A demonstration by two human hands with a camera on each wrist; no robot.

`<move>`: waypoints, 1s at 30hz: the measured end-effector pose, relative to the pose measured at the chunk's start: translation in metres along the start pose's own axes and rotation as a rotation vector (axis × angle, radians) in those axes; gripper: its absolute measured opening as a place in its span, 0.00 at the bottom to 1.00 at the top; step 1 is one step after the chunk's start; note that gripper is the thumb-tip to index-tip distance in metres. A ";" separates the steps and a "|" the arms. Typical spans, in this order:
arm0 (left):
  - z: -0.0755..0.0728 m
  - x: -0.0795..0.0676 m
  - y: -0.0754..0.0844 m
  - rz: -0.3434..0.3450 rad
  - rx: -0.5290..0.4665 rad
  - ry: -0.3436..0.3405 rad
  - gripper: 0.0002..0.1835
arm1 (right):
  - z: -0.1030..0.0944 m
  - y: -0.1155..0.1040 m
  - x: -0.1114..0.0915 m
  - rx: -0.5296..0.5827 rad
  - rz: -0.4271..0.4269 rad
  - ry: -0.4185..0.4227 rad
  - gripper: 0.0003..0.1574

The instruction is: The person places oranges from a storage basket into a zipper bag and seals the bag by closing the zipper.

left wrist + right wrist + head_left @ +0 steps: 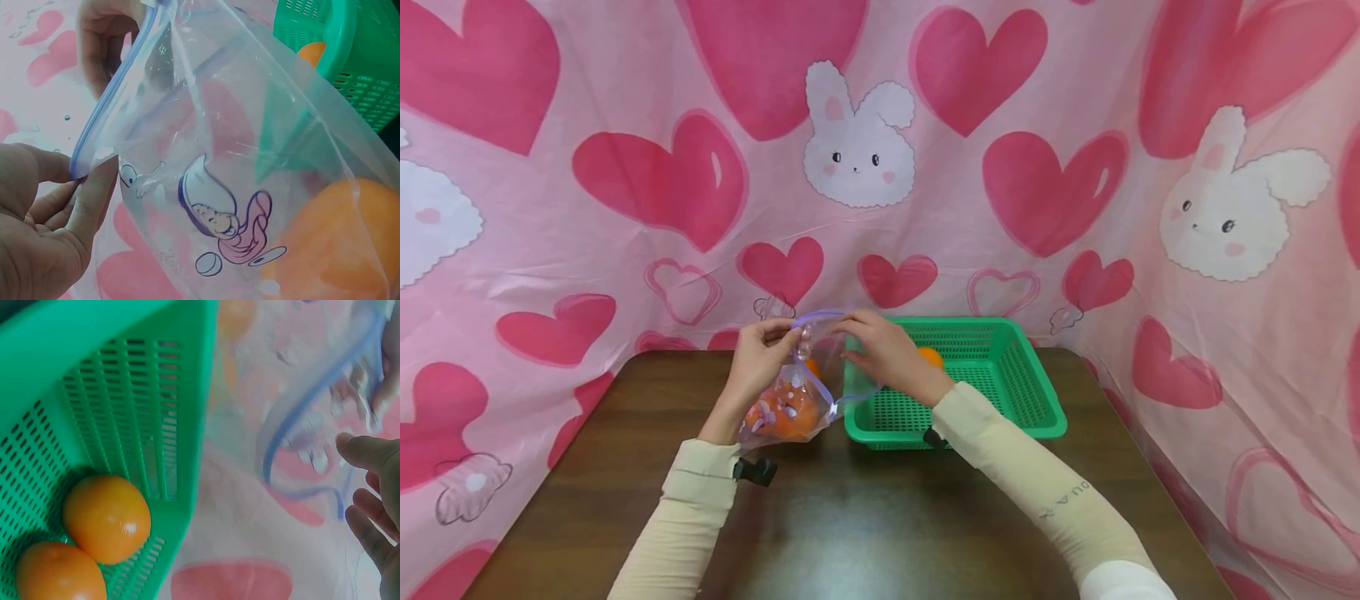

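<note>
A clear zip bag [816, 392] with a lilac zip edge and printed cartoon figures holds orange fruit, with one orange [344, 237] showing through the film. My left hand [758, 358] pinches the zip edge between thumb and fingertips, seen closely in the left wrist view. My right hand [887, 350] is at the other side of the bag's parted mouth. Its thumb and fingers [369, 512] are spread apart in the right wrist view, with nothing gripped between them. Whether they touch the film is unclear.
Right of the bag, a green perforated basket [1052, 417] stands on the dark wooden table [865, 517]. Two oranges [106, 519] lie inside it, side by side. My right forearm passes over its front left rim. A pink curtain [955, 208] with hearts and rabbits hangs behind.
</note>
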State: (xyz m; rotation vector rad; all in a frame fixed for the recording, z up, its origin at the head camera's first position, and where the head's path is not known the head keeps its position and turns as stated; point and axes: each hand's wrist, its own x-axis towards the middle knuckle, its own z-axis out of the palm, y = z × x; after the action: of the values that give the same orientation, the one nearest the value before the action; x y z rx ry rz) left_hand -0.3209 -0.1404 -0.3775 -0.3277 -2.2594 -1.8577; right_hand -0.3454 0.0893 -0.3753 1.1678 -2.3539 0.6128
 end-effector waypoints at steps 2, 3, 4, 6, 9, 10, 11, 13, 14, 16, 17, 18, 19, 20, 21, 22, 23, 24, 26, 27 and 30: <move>0.000 0.000 0.001 -0.005 0.005 0.003 0.16 | -0.006 0.005 -0.003 0.008 0.026 0.009 0.28; 0.000 0.000 0.001 -0.009 0.009 0.006 0.16 | -0.010 0.008 -0.005 0.015 0.043 0.009 0.27; 0.000 0.000 0.002 -0.012 0.015 0.007 0.16 | -0.013 0.011 -0.006 0.027 0.061 0.006 0.27; 0.000 0.001 0.002 -0.017 0.025 0.007 0.16 | -0.019 0.018 -0.010 0.040 0.106 -0.018 0.26; 0.001 0.001 0.001 -0.019 0.025 0.009 0.16 | -0.024 0.029 -0.017 0.055 0.183 -0.082 0.27; 0.001 0.001 0.001 -0.020 0.022 0.007 0.16 | -0.026 0.033 -0.019 0.057 0.204 -0.108 0.27; 0.001 0.001 0.001 -0.020 0.018 0.008 0.16 | -0.026 0.037 -0.022 0.052 0.220 -0.137 0.28; 0.002 0.002 0.001 -0.019 0.010 0.010 0.16 | -0.027 0.045 -0.026 0.051 0.248 -0.201 0.29; 0.002 0.002 0.001 -0.020 0.010 0.009 0.16 | -0.028 0.049 -0.028 0.048 0.259 -0.234 0.28; 0.002 0.002 0.001 -0.020 0.009 0.008 0.16 | -0.028 0.057 -0.031 0.051 0.276 -0.292 0.29; 0.002 0.002 0.001 -0.020 0.010 0.011 0.16 | -0.027 0.060 -0.033 0.050 0.285 -0.319 0.29; 0.002 0.002 0.001 -0.020 0.010 0.010 0.16 | -0.027 0.063 -0.034 0.059 0.301 -0.342 0.29; 0.002 0.002 0.001 -0.020 0.009 0.011 0.16 | -0.027 0.067 -0.035 0.063 0.312 -0.361 0.29; 0.002 0.002 0.001 -0.019 0.010 0.011 0.16 | -0.026 0.071 -0.037 0.065 0.323 -0.379 0.29; 0.002 0.002 0.001 -0.017 0.011 0.012 0.16 | -0.026 0.074 -0.038 0.069 0.339 -0.398 0.30; 0.002 0.002 0.001 -0.016 0.016 0.011 0.16 | -0.025 0.077 -0.040 0.073 0.360 -0.422 0.30; 0.002 0.002 0.000 -0.016 0.020 0.012 0.16 | -0.024 0.080 -0.042 0.068 0.377 -0.448 0.31; 0.002 0.001 0.000 -0.014 0.023 0.013 0.16 | -0.023 0.083 -0.044 0.064 0.390 -0.471 0.31; 0.002 0.001 0.000 -0.012 0.028 0.013 0.16 | -0.021 0.089 -0.047 0.054 0.422 -0.523 0.32; 0.002 0.001 0.000 -0.012 0.031 0.012 0.16 | -0.020 0.092 -0.049 0.050 0.432 -0.545 0.32; 0.002 0.001 0.000 -0.011 0.019 0.010 0.15 | -0.018 0.100 -0.053 0.048 0.461 -0.587 0.32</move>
State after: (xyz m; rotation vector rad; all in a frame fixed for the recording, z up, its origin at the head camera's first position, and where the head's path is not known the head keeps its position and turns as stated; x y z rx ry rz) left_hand -0.3219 -0.1384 -0.3781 -0.3028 -2.2748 -1.8382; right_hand -0.3951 0.1870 -0.4097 0.9070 -3.1722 0.5185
